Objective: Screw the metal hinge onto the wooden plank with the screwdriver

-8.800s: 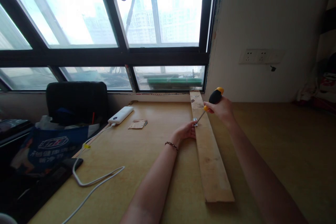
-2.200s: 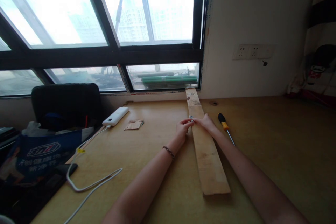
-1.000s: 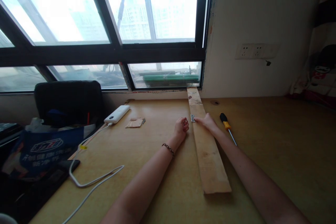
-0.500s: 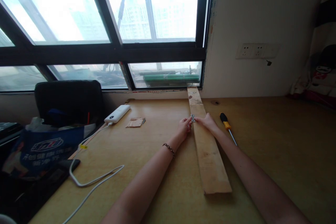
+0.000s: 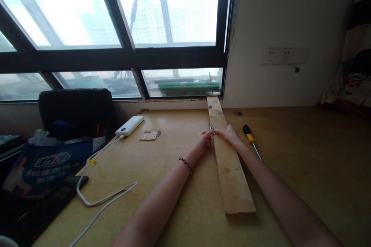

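Observation:
A long pale wooden board (image 5: pixel 228 170) lies on the table, its far end at the window wall. On its left edge sits a small metal piece (image 5: pixel 212 128) that looks like a hinge. My left hand (image 5: pixel 203 141) is closed beside the board, pinching the hinge's left side between thumb and fingertips. From the other side, my right hand (image 5: pixel 228 135) reaches across the board and its thumb presses the hinge; its other fingers are mostly hidden at the board's right edge. A screwdriver (image 5: pixel 248 134) with a black and yellow handle lies to the right of my right hand.
On the wooden table (image 5: pixel 174 200) lie a small piece of cardboard (image 5: pixel 148 135) with thin dark items at its edge and a white power bank (image 5: pixel 129 125) with a white cable (image 5: pixel 108 197). A black chair (image 5: pixel 75 108) and blue bag (image 5: pixel 49 166) stand left.
My left fingers have shifted slightly up and over toward the hinge, and the hinge has tilted a little. The right hand, board and screwdriver stay in place.

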Demonstrator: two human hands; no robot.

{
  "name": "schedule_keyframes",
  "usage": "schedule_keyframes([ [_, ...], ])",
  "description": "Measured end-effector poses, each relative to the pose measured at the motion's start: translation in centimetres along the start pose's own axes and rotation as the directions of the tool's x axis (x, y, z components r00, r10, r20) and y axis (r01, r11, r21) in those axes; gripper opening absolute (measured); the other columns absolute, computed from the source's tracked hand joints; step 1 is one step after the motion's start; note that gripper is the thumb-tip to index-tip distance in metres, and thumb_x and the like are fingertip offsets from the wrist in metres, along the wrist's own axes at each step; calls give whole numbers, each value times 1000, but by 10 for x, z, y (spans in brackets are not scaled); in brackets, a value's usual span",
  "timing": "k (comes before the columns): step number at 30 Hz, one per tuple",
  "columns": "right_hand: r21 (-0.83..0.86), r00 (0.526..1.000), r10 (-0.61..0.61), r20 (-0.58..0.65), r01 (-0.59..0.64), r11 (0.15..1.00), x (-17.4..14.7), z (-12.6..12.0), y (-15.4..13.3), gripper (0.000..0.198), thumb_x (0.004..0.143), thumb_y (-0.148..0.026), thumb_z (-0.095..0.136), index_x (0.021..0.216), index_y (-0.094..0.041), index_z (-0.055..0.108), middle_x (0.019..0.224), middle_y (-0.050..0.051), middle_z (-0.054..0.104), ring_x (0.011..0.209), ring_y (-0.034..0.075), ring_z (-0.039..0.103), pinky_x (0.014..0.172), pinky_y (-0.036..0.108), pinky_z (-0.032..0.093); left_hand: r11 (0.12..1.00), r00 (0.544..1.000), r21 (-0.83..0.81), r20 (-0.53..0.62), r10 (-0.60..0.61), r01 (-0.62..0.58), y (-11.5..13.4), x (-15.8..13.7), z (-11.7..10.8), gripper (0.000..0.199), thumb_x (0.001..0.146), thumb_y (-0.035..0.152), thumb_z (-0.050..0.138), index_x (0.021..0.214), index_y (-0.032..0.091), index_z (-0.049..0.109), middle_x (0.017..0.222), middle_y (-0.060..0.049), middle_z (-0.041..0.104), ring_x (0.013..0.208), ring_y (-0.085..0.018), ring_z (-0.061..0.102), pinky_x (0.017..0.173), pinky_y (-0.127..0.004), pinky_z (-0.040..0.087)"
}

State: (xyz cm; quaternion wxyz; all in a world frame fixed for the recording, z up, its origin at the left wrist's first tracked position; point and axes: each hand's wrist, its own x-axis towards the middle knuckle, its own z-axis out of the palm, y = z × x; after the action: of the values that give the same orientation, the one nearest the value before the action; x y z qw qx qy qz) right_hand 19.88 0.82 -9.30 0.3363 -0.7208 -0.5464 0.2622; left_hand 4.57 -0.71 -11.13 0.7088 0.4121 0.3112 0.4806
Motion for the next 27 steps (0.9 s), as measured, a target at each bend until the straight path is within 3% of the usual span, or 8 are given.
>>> schedule_keyframes([
  [6, -24, 1000, -29, -7, 29, 999, 4, 3, 4, 88, 46, -64, 65, 109, -6, 46, 108, 22, 57, 99, 33, 55, 77, 37, 45, 999, 999, 25, 6, 33, -33, -2, -1, 0, 33, 61, 40, 68, 68, 16, 46, 46, 10, 27, 34, -1, 19, 36, -18, 8],
  [10, -22, 999, -38, -7, 38, 999, 6, 4, 6, 87, 46, -65, 64, 108, -6, 46, 108, 22, 57, 99, 32, 56, 77, 37, 45, 966, 981, 206, -81, 176, -156, -3, -4, 8, 28, 68, 43, 60, 75, 17, 50, 46, 9, 30, 36, -4, 24, 37, -19, 15],
  [14, -15, 999, -36, -12, 36, 999, 5, 4, 6, 90, 44, -67, 64, 108, -7, 46, 107, 22, 58, 98, 32, 56, 77, 36, 46, 754, 868, 558, -113, 483, -347, -5, -9, 14, 28, 76, 43, 50, 69, 16, 55, 58, 0, 50, 50, -8, 42, 48, -20, 28],
  [16, -27, 999, -37, -11, 37, 999, 5, 4, 5, 90, 44, -67, 63, 108, -6, 46, 107, 22, 57, 99, 33, 56, 77, 36, 46, 617, 823, 703, -80, 563, -353, -5, -12, 15, 27, 77, 43, 50, 70, 16, 55, 59, 0, 52, 54, -10, 45, 51, -21, 28],
  [21, -78, 1000, -22, -7, 21, 997, 5, 5, 3, 90, 47, -68, 62, 109, -5, 45, 109, 25, 56, 101, 34, 54, 78, 38, 45, 362, 819, 903, -20, 573, -231, -5, -20, 17, 26, 82, 41, 43, 90, 18, 52, 55, 3, 49, 50, -10, 45, 50, -21, 27],
  [27, -69, 999, -31, -16, 30, 997, 3, 4, 2, 93, 44, -70, 62, 109, -7, 45, 109, 24, 56, 102, 35, 53, 79, 37, 45, 143, 836, 976, 63, 545, -166, -1, -24, 17, 30, 88, 40, 29, 96, 19, 50, 76, -4, 62, 65, -14, 57, 54, -22, 33],
])
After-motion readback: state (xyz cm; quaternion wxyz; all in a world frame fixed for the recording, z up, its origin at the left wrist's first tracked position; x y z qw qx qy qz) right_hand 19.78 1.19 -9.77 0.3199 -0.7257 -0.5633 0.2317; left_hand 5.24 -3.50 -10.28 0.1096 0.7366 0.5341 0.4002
